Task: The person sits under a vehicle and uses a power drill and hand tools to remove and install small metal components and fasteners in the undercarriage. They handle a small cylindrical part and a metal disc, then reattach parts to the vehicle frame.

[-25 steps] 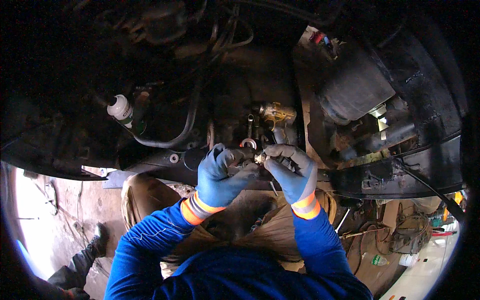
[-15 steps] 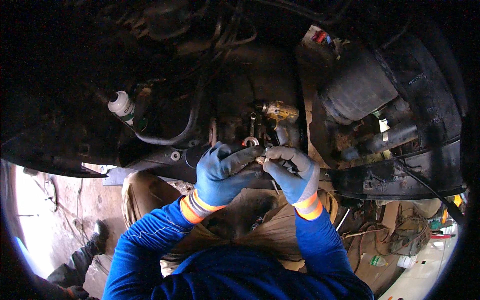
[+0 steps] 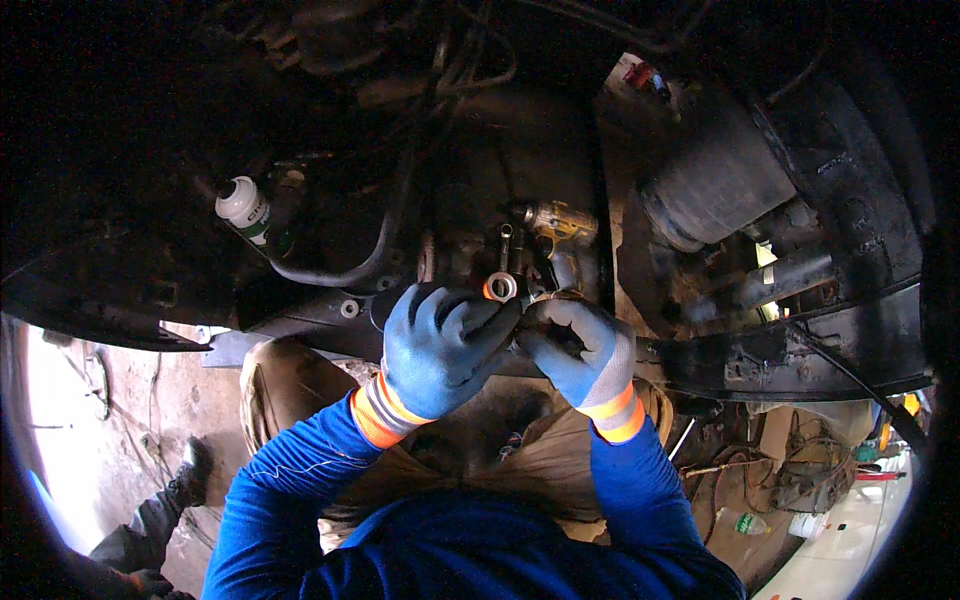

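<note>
Both my hands wear blue-grey gloves with orange-striped cuffs and meet in front of me. My left hand [image 3: 440, 350] is closed, its thumb and fingertips pressed toward the right hand's fingertips. My right hand [image 3: 590, 350] pinches with thumb and forefinger at the same spot. Whatever small piece sits between them is hidden by the fingertips. Just beyond the fingers lies a ring-shaped metal part [image 3: 500, 287] with some orange on its side. Behind it is a wrench [image 3: 505, 245], and a yellow-and-black cordless drill [image 3: 560, 222] lies to its right.
Dark vehicle framework surrounds the work area, with a black cylindrical tank [image 3: 725, 185] at right. A white bottle [image 3: 241, 205] and a curved black hose [image 3: 350, 278] are at left. Another person's leg [image 3: 165, 510] shows at lower left. Coiled cables [image 3: 815, 470] lie at lower right.
My left hand has shifted slightly left and turned, uncovering more of the ring-shaped part. The small light metal piece visible between my fingertips before is now covered.
</note>
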Demonstrator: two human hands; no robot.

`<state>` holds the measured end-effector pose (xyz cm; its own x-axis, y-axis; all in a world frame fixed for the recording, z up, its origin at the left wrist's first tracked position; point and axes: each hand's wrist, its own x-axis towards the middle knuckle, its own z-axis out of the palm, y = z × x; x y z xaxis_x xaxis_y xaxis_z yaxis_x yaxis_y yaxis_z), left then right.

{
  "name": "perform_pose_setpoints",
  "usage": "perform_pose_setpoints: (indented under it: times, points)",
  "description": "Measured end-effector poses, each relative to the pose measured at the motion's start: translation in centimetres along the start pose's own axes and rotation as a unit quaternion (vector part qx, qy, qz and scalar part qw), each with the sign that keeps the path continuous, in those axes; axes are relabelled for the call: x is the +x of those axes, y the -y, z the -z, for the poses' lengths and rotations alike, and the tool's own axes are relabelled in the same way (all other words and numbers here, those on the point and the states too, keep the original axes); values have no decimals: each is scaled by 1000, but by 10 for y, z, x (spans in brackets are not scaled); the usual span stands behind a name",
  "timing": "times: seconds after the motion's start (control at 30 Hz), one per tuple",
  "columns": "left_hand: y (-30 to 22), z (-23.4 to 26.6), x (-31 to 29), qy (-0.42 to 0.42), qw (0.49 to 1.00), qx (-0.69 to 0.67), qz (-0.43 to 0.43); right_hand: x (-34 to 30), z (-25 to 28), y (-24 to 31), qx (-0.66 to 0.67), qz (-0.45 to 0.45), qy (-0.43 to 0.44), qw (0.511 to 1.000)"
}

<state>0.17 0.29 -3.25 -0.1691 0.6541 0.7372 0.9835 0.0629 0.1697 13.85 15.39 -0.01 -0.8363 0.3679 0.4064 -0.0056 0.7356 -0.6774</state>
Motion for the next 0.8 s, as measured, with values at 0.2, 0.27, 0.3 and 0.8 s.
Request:
perform_pose_setpoints:
  times: [0.2,0.27,0.3,0.8]
  points:
    - [-7,3,-3,-7,1000,15,8,-2,0,3,18,-22,-2,1000]
    - [-10,1,-4,-12,999,38,-5,-1,2,3,-17,10,10,1000]
    - [-12,0,-4,-19,999,46,-13,0,3,3,-35,26,16,999]
    - [-10,-7,1,6,990,-130,49,-2,12,0,-22,9,82,996]
